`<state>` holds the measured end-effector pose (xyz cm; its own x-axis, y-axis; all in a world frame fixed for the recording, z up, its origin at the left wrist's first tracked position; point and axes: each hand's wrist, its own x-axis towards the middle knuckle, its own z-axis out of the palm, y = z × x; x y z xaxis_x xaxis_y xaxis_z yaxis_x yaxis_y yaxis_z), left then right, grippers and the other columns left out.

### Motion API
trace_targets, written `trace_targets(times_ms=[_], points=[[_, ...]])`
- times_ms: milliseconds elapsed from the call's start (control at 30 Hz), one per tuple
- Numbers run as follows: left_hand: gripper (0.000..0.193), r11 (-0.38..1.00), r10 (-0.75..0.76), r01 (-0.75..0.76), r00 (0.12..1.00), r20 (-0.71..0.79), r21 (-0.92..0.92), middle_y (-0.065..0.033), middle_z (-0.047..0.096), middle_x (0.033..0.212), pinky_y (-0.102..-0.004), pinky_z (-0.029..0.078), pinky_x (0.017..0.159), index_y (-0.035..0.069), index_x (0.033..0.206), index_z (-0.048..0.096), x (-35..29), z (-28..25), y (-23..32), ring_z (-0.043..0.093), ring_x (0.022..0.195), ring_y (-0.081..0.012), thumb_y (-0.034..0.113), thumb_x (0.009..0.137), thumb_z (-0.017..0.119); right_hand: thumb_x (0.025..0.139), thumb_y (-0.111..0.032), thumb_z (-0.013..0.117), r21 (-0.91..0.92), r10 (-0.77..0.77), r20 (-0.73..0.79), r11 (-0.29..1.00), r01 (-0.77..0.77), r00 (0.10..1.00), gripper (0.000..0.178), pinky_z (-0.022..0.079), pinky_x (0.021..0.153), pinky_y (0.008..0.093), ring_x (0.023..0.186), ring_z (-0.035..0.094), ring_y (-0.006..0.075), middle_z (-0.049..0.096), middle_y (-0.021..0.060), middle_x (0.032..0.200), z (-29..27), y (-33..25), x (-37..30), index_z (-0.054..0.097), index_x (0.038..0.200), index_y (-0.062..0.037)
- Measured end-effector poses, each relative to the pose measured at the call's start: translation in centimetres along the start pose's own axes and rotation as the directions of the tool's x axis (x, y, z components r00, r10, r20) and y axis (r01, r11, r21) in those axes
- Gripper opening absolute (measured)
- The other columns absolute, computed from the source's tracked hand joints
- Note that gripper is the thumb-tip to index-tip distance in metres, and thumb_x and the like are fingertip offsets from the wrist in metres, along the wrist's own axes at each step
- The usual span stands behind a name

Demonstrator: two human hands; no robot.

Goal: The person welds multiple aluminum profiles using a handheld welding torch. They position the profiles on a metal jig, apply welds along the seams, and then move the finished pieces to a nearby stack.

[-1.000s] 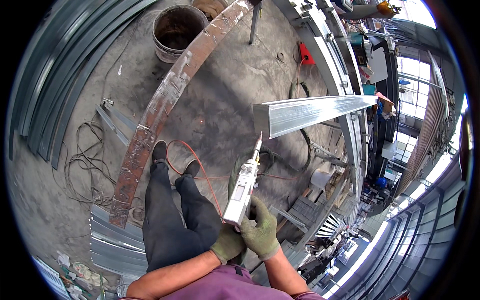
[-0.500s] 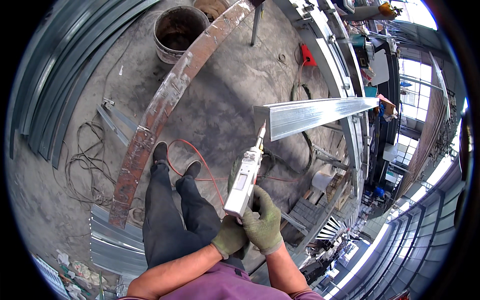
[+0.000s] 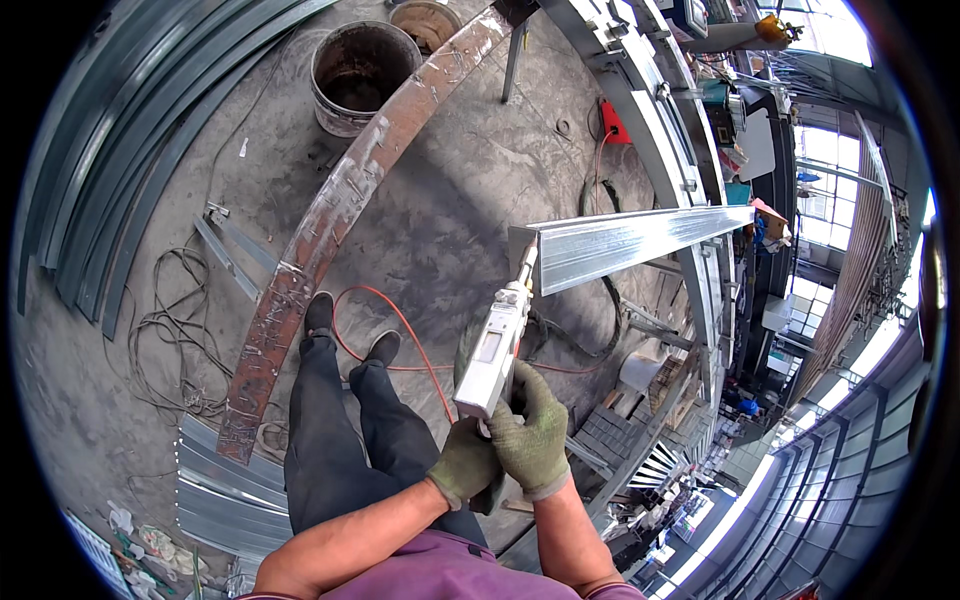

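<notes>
A white, boxy welding gun (image 3: 487, 365) with a small screen and a thin brass-coloured nozzle is held out in front of me, tilted up and to the right. Both my hands wear green work gloves. My right hand (image 3: 532, 432) is closed around its grip, just right of the body. Below the gun's rear end, my left hand (image 3: 465, 464) is closed too, beside the right; its fingers are partly hidden. The nozzle tip is at the near end of a shiny steel channel (image 3: 630, 246), seemingly touching its corner.
A rusty steel beam (image 3: 340, 195) runs across the left, beyond my feet. Grey metal profiles (image 3: 130, 130) lie at the far left, near tangled cables (image 3: 170, 320). A bucket (image 3: 363, 75) stands behind the beam. An orange hose (image 3: 400, 320) loops over the floor. A steel rack (image 3: 690, 150) is at right.
The nozzle tip has shifted slightly up along the channel's near end, now at its upper corner. The view has moved a little; both hands keep their grip.
</notes>
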<state>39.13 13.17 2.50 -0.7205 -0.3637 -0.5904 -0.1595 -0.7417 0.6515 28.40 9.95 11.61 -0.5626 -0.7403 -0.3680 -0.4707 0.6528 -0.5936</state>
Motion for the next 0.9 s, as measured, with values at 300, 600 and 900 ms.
trace_targets(times_ms=[300,600,900], points=[[0.044,0.991,0.093,-0.097,0.995,0.044,0.096,-0.0176,0.078,0.097,-0.0375,0.061,0.074,-0.008,0.125,0.059,0.5,0.1,-1.0,0.078,0.085,-0.0246,0.015,0.092,0.078,0.094,-0.021,0.083,-0.002,0.002,-0.030,1.000,-0.002,1.000,0.052,0.062,0.081,0.0363,0.092,0.081,0.0233,0.081,0.0191,0.103,0.1,0.4,0.3,0.068,0.137,0.0017],[0.035,0.998,0.001,-0.005,0.999,0.055,0.059,-0.0179,0.080,0.101,-0.0382,0.062,0.081,-0.007,0.118,0.068,0.6,-0.3,1.0,0.080,0.094,-0.0271,0.016,0.094,0.077,0.097,-0.014,0.079,-0.055,0.004,-0.016,0.998,-0.004,1.000,0.043,0.062,0.083,0.0354,0.094,0.079,0.0180,0.081,0.0155,0.103,-0.1,0.1,0.5,0.067,0.135,0.0034],[0.018,0.999,0.018,-0.018,1.000,0.017,0.026,-0.0165,0.080,0.099,-0.0373,0.064,0.081,-0.003,0.108,0.074,0.2,-0.3,3.3,0.080,0.092,-0.0261,0.010,0.096,0.071,0.094,-0.017,0.079,-0.053,-0.007,-0.031,0.999,0.005,0.999,0.043,0.062,0.081,0.0398,0.093,0.082,0.0314,0.080,0.0225,0.101,-0.2,0.1,0.7,0.069,0.132,0.0020]])
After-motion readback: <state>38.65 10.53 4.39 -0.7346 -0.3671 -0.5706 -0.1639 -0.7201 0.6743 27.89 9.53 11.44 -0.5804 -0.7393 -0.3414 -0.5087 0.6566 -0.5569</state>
